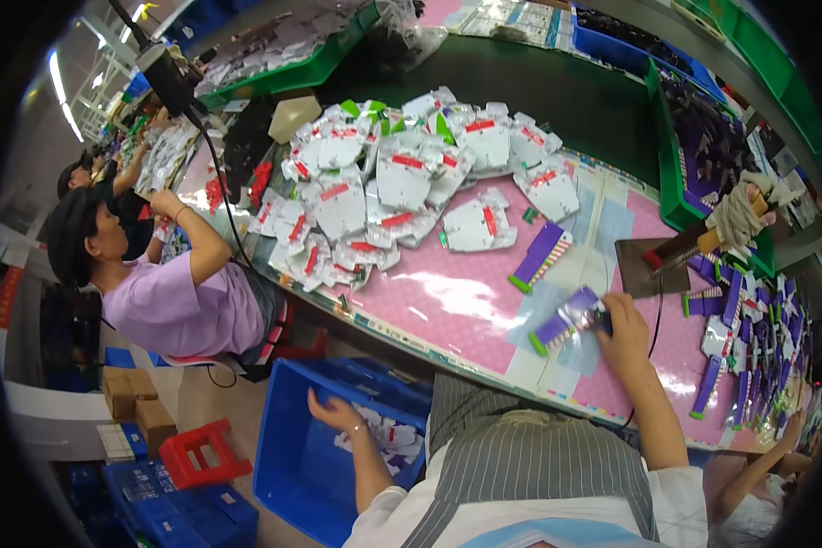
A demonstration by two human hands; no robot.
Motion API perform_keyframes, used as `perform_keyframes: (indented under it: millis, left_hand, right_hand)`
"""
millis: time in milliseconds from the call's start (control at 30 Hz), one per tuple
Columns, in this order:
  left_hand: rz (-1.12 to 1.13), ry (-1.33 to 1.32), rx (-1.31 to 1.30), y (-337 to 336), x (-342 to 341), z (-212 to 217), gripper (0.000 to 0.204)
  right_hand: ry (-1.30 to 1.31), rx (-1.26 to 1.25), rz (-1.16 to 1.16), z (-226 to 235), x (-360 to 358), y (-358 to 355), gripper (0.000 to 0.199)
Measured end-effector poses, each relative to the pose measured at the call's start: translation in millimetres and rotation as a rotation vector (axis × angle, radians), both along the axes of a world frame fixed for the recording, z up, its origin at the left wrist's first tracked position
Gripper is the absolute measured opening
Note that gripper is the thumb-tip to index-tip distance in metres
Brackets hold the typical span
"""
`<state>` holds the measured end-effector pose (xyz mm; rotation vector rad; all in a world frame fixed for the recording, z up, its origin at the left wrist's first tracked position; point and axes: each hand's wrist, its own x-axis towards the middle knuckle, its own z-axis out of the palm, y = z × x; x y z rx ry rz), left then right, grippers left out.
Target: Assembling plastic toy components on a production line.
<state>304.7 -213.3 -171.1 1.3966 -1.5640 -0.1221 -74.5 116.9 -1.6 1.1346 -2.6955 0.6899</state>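
My right hand (625,331) is closed on the right end of a purple plastic toy wing (571,315) with a green tip, just over the pink tabletop. The wing looks slightly blurred. Another purple wing (541,256), with a green end and a red-and-white striped edge, lies a little farther away. Over a blue bin (288,447) to the lower left hangs my left hand (336,413), fingers spread, holding nothing. White and purple pieces (388,438) lie inside that bin. A large heap of white plastic toy shells (365,196) with red and green parts covers the table's far left.
A green tray (671,196) and a pile of purple wings (749,356) occupy the right. Near them a handled tool (703,242) rests by a dark plate (644,265). A co-worker (169,283) sits at left, near a red stool (201,454). A dark belt (521,82) runs behind.
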Motion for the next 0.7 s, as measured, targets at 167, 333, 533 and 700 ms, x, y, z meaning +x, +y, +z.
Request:
perform_keyframes:
  millis: [167, 333, 533, 700]
  left_hand:
    - [-1.276, -0.166, -0.049, 6, -191, 161, 0.034]
    - [-1.299, -0.558, -0.283, 12, -323, 161, 0.053]
    - [-1.326, -0.292, -0.229, 65, -317, 180, 0.045]
    - [-1.605, -0.425, -0.259, 176, -281, 154, 0.046]
  right_hand:
    - [-0.019, -0.051, 0.024, 26, 17, 20, 0.046]
    - [-0.240, -0.065, 0.161, 50, 22, 50, 0.037]
    - [-0.415, -0.224, 0.090, 61, 19, 90, 0.025]
    - [-0.469, -0.295, 0.062, 55, 14, 91, 0.024]
